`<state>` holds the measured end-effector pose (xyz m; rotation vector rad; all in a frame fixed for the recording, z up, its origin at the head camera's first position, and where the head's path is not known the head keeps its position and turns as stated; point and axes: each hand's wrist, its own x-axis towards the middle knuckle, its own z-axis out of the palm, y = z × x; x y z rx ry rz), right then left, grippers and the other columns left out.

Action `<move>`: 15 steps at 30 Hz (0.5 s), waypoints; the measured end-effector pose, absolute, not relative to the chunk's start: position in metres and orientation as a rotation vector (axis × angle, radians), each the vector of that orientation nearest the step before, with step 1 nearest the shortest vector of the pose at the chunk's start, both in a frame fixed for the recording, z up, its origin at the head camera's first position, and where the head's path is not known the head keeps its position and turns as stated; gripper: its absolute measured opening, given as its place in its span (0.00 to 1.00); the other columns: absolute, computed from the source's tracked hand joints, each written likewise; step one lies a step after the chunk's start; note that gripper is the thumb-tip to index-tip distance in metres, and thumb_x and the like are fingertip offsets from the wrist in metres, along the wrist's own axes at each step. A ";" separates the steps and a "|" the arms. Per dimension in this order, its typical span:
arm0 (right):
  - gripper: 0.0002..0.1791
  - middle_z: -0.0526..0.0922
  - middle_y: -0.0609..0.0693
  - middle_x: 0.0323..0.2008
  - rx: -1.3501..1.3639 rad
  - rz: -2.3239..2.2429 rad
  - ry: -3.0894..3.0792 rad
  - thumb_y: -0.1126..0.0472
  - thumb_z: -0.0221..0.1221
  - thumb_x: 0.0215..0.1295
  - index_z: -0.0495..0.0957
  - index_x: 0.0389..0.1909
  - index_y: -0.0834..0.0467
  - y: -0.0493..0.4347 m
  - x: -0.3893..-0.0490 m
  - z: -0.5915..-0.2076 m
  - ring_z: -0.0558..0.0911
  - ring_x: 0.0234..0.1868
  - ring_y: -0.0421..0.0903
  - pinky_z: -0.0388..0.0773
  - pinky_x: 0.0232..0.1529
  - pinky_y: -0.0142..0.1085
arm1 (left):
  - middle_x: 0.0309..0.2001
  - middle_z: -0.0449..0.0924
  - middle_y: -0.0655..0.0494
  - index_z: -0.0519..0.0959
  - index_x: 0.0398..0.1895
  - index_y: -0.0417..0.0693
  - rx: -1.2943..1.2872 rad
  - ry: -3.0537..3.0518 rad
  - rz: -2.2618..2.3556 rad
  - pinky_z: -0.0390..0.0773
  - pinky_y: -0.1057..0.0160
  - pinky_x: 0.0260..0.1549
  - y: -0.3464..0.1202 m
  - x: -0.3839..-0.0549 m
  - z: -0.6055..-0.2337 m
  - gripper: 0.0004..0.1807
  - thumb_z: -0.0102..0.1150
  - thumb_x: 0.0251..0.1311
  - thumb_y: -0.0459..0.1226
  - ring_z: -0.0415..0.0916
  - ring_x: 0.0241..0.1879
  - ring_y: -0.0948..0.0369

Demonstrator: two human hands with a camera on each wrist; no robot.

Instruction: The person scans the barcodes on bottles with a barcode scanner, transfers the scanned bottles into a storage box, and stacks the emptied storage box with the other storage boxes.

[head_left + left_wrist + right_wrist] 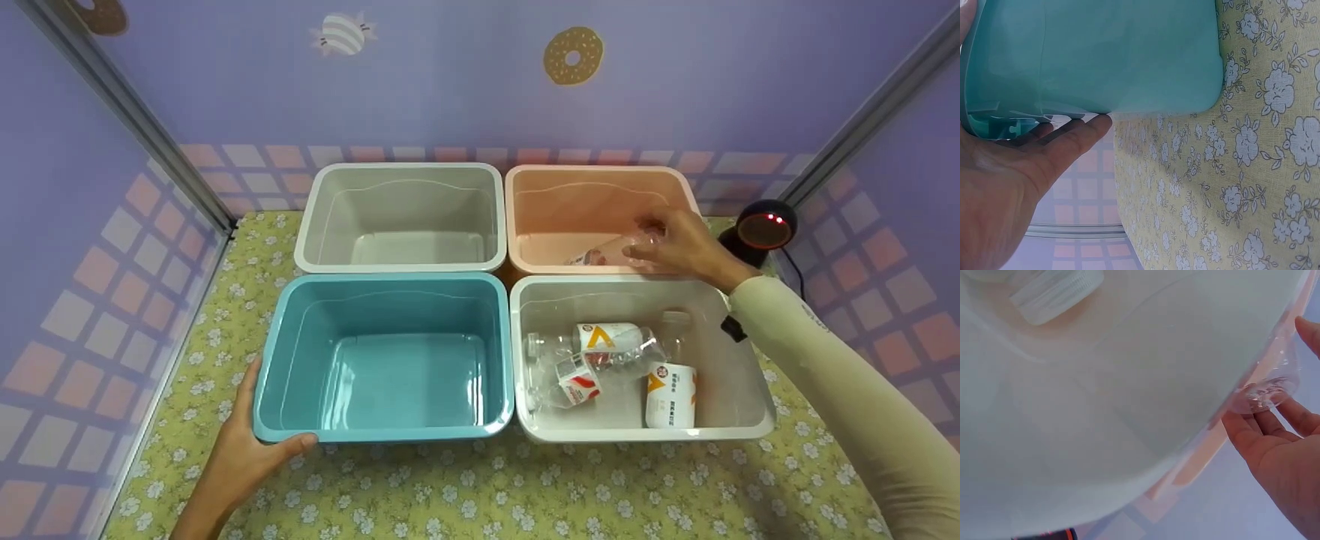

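My left hand (244,446) grips the near left corner of a blue plastic tub (386,433), thumb on the front rim and fingers along the outer side. In the left wrist view, the fingers (1072,140) lie against the tub's wall. My right hand (679,244) reaches into the pink tub (592,206) and holds the end of a clear plastic bottle (604,251), whose label end points left. In the right wrist view, the bottle (1266,391) is between fingers and thumb; the thumb looks slightly apart from it. The pink rim hides part of the bottle.
A white tub (637,433) at front right contains a bottle with an orange-marked label (604,337), a red-labelled bottle (577,382) and another white-labelled bottle (671,397). A grey tub (412,202) stands at back left. A black device (765,225) with red lights stands right.
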<state>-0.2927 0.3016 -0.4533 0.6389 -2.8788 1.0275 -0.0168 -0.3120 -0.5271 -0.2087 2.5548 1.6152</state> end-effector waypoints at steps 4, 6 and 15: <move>0.24 0.87 0.68 0.49 0.634 1.045 -2.870 0.64 0.77 0.66 0.83 0.57 0.72 0.300 -0.288 -0.448 0.83 0.50 0.59 0.78 0.54 0.37 | 0.81 0.55 0.22 0.28 0.92 0.70 -0.221 2.547 1.625 0.87 0.64 0.47 -0.312 -0.016 -0.528 0.77 0.84 0.61 0.36 0.73 0.68 0.25; 0.24 0.87 0.69 0.51 0.631 1.072 -2.869 0.65 0.76 0.67 0.83 0.58 0.73 0.298 -0.285 -0.445 0.84 0.53 0.63 0.80 0.59 0.48 | 0.81 0.56 0.22 0.28 0.92 0.71 -0.226 2.545 1.626 0.87 0.63 0.47 -0.312 -0.016 -0.527 0.76 0.84 0.61 0.36 0.74 0.68 0.25; 0.23 0.86 0.68 0.55 0.640 1.115 -2.875 0.64 0.77 0.68 0.82 0.58 0.71 0.289 -0.268 -0.439 0.83 0.60 0.65 0.78 0.68 0.62 | 0.81 0.56 0.21 0.28 0.92 0.70 -0.229 2.540 1.630 0.89 0.59 0.46 -0.311 -0.017 -0.527 0.76 0.83 0.61 0.37 0.74 0.67 0.25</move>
